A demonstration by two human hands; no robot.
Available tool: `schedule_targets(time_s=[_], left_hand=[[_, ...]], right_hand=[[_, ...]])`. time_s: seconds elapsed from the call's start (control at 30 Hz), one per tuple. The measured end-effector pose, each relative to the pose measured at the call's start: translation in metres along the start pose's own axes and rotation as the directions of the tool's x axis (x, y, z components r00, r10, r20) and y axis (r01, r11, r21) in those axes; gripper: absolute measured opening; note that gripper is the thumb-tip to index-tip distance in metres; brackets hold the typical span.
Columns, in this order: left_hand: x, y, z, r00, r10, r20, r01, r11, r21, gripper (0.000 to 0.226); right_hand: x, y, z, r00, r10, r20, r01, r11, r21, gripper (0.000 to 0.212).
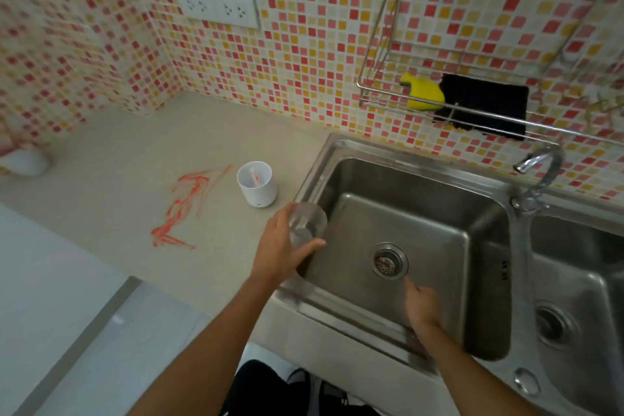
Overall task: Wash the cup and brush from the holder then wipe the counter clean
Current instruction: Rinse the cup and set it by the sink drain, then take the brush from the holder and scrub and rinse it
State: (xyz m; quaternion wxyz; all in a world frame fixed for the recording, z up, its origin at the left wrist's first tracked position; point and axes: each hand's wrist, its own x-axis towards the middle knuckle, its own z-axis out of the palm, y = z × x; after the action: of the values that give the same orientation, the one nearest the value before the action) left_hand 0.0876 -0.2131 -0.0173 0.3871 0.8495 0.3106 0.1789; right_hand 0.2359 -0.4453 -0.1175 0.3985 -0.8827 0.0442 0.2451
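Observation:
My left hand (282,246) grips a clear plastic cup (306,223) at the left rim of the steel sink (486,213), fingers wrapped around its side. A white cylindrical holder (257,191) stands on the beige counter (111,179) just left of the sink, with a white brush (254,176) resting inside it. My right hand (422,306) hovers over the sink's front edge, fingers loosely apart and holding nothing. Red smears (182,209) mark the counter left of the holder.
A curved tap (540,172) rises at the sink's back right, with a second basin (574,297) beyond it. A wire wall rack (381,91) holds a yellow sponge (423,93) and a black cloth (486,105). A power socket (219,10) sits on the tiled wall.

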Motion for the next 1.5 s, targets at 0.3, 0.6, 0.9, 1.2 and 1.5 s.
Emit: schedule_targets(time_s=[0.3, 0.6, 0.9, 1.2, 1.5], left_hand=[[0.002, -0.048, -0.066, 0.983, -0.117, -0.139, 0.116, 0.993, -0.015, 0.089], [0.026, -0.098, -0.093, 0.968, -0.218, -0.124, 0.212, 0.976, -0.054, 0.088], [0.042, -0.128, -0.096, 0.960, -0.281, 0.001, 0.279, 0.955, -0.095, 0.094], [0.121, -0.116, -0.120, 0.986, 0.101, -0.131, -0.076, 0.980, 0.184, 0.047], [0.184, -0.098, -0.118, 0.850, 0.426, 0.309, -0.511, 0.808, 0.294, 0.021]], right_hand=[[-0.017, -0.079, 0.072, 0.994, -0.075, 0.083, 0.067, 0.993, 0.098, 0.058], [-0.030, -0.172, 0.131, 0.886, -0.396, 0.242, 0.354, 0.914, 0.199, 0.002], [-0.022, -0.240, 0.183, 0.785, -0.553, 0.278, 0.582, 0.813, -0.028, 0.061], [-0.022, -0.263, 0.203, 0.712, -0.585, 0.389, 0.659, 0.748, -0.082, 0.102], [-0.027, -0.272, 0.208, 0.742, -0.547, 0.388, 0.622, 0.778, -0.092, 0.100]])
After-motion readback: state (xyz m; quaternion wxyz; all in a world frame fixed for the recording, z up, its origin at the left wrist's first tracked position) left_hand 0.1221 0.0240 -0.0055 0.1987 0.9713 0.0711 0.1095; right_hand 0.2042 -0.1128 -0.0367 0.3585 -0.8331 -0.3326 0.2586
